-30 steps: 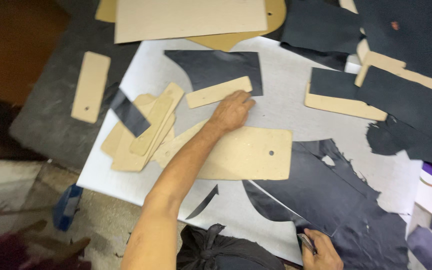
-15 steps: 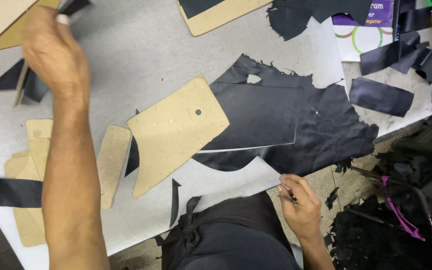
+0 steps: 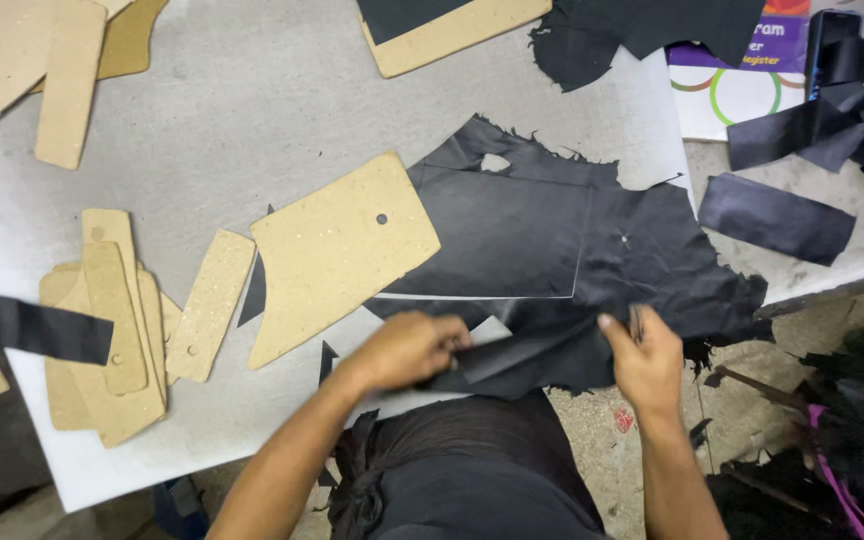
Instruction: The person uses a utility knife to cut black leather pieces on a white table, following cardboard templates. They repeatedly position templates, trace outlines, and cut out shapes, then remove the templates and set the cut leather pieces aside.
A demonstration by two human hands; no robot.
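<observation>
Several stiff tan cardboard patterns (image 3: 107, 330) lie stacked at the left of the frame, speckled and matt, with rounded ends and small punched holes; a narrow black strip (image 3: 47, 330) crosses the stack. Just right of the stack sits a slim cardboard strip (image 3: 210, 305), tilted. Further right, near the middle, lies a larger cardboard pattern (image 3: 337, 250), roughly four-sided with one slanted edge and a single hole, resting on the pale grey table cover (image 3: 252, 110) and overlapping the edge of the black sheet.

The left hand (image 3: 407, 350) sits low in the middle of the frame, fingers curled and pressed together, pinching the folded lower edge of the big black sheet (image 3: 572, 250). That sheet spreads from centre to right, smooth and slightly glossy, with ragged, torn-looking borders, a small hole near its top and thin pale lines marked across it. Its lower edge bunches between the two hands.

The right hand (image 3: 642, 360), lower right of centre, grips the same edge with the fingers closed over it; a thin dark tool seems to stand between thumb and fingers, but what it is I cannot tell.

At the upper right, loose black scraps (image 3: 777, 215) lie on the table cover, apart from the sheet.
</observation>
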